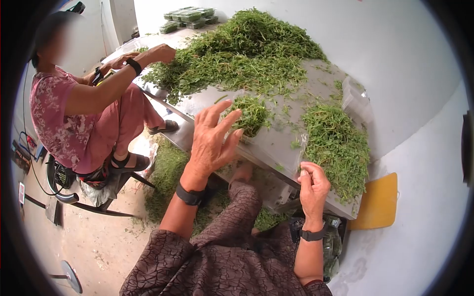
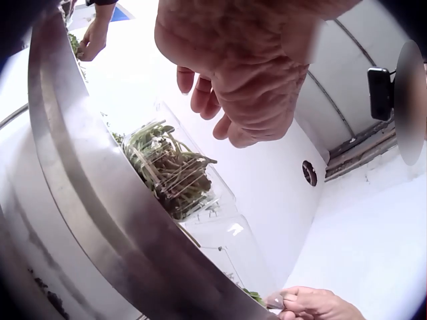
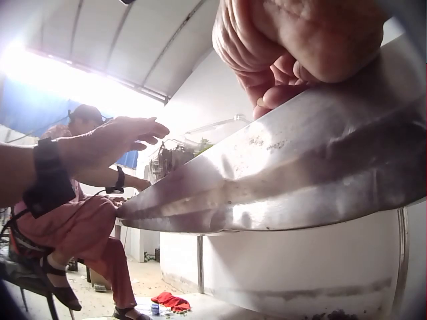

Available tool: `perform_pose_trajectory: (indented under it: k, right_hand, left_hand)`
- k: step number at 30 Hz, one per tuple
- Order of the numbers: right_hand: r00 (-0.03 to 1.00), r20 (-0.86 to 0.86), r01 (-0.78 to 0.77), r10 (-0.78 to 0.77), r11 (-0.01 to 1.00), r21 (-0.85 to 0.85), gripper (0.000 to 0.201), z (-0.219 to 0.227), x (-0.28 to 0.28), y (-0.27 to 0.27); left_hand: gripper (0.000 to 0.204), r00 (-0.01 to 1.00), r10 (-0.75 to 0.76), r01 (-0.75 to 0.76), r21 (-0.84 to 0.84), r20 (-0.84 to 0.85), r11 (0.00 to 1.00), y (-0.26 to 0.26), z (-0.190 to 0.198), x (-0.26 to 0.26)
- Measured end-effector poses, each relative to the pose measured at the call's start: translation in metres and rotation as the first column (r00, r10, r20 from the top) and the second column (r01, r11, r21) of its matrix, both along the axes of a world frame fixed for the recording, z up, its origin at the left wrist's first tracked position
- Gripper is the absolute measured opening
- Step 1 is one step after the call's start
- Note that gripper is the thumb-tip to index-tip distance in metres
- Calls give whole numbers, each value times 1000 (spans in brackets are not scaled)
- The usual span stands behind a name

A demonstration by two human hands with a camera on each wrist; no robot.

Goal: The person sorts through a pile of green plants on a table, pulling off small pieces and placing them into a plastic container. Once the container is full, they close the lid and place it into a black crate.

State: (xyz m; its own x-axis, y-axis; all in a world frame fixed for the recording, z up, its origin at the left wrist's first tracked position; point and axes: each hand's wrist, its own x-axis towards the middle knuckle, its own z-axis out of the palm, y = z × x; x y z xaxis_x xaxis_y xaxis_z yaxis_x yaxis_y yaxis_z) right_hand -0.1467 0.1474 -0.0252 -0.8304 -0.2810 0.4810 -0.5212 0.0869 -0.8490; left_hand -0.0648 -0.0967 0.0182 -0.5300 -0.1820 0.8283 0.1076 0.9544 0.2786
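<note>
A clear plastic clamshell box (image 2: 217, 200) lies at the near edge of the metal table (image 1: 281, 121), its lid (image 2: 230, 243) folded out to the right. Leafy greens (image 1: 251, 114) with cut stems fill its base. My left hand (image 1: 215, 135) hovers just left of the greens, fingers spread and gently bent, holding nothing. At the table edge, my right hand (image 1: 313, 190) pinches the outer edge of the lid between thumb and fingertips. Right behind that hand sits a pile of loose greens (image 1: 338, 148).
A large heap of greens (image 1: 252, 44) covers the table's back. Stacked filled boxes (image 1: 190, 17) stand at the far end, and nested clear boxes (image 1: 355, 98) by the wall. Another person (image 1: 74, 108) sits at left, hands at the heap. A yellow board (image 1: 377, 202) leans at right.
</note>
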Motion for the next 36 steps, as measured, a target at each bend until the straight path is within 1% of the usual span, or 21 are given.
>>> perform_pose_trajectory:
  k: [1, 2, 3, 4, 5, 6, 8, 9, 11, 12, 14, 15, 18, 21, 22, 24, 26, 31, 33, 34, 36]
  right_hand:
    - [1000, -4, -1, 1, 1000, 12, 11, 1, 0, 0]
    - [1000, -9, -5, 5, 1000, 24, 12, 1, 0, 0]
    - [1000, -10, -5, 6, 1000, 27, 12, 1, 0, 0]
    - [1000, 19, -1, 1, 1000, 14, 12, 1, 0, -1]
    - [999, 49, 3, -4, 1000, 2, 12, 1, 0, -1]
    - [999, 48, 1, -1, 1000, 4, 12, 1, 0, 0]
    - [998, 62, -15, 15, 1000, 6, 13, 2, 0, 1]
    - [998, 56, -18, 18, 1000, 7, 13, 2, 0, 1]
    - [993, 118, -18, 17, 1000, 2, 14, 4, 0, 2]
    - [993, 113, -17, 17, 1000, 4, 14, 4, 0, 3]
    - [988, 154, -22, 24, 1000, -10, 15, 4, -1, 4]
    - [988, 152, -21, 22, 1000, -9, 15, 3, -1, 5]
    - [988, 154, -27, 28, 1000, -12, 14, 2, -1, 6]
    - [989, 140, -42, 44, 999, -23, 14, 0, -2, 6]
    - [989, 140, -42, 45, 999, -23, 14, 0, -2, 6]
    - [989, 138, -41, 45, 999, -26, 14, 1, -2, 6]
    - [990, 135, -28, 29, 1000, -7, 15, 1, -1, 6]
    - [992, 122, -22, 26, 999, -35, 16, -2, -1, 8]
    - [994, 108, -23, 27, 999, -33, 16, -2, -1, 8]
    - [994, 109, -22, 25, 999, -26, 16, -1, -1, 8]
    - [993, 112, -20, 22, 1000, -19, 15, -2, -1, 8]
  left_hand:
    - [38, 1000, 0, 0, -13, -1, 1000, -1, -8, 4]
    - [38, 1000, -2, 2, -9, 0, 1000, 1, -15, 6]
    - [41, 998, -38, 40, -48, 42, 998, 3, -21, 10]
    - [43, 994, -72, 79, -86, 84, 993, 6, -26, 13]
    - [47, 995, -83, 88, -107, 57, 990, 12, -29, 14]
    - [46, 996, -79, 84, -132, 44, 988, 17, -29, 13]
    - [44, 992, -92, 102, -125, 87, 987, 25, -31, 9]
    - [44, 993, -88, 98, -125, 81, 987, 29, -32, 5]
    - [43, 994, -86, 97, -170, 70, 981, 35, -30, -5]
    - [43, 994, -86, 96, -170, 64, 981, 37, -31, -9]
    - [39, 994, -84, 97, -188, 71, 977, 41, -32, -17]
    - [34, 995, -93, 99, -173, 41, 980, 43, -33, -21]
    - [32, 997, -75, 76, -182, 12, 980, 45, -30, -26]
    - [31, 999, -33, 36, -136, 23, 990, 48, -27, -28]
    - [31, 999, -34, 36, -137, 21, 990, 49, -28, -29]
    - [30, 1000, 13, -18, -159, -28, 987, 50, -33, -33]
    - [29, 999, 14, -22, -165, -52, 986, 49, -34, -34]
    - [26, 995, 23, -38, -163, -94, 986, 44, -33, -36]
    - [21, 987, -14, 1, -81, -161, 997, 41, -31, -37]
    - [21, 987, -12, -1, -81, -163, 997, 41, -30, -38]
    - [15, 965, -5, 39, 125, -261, 991, 40, -29, -38]
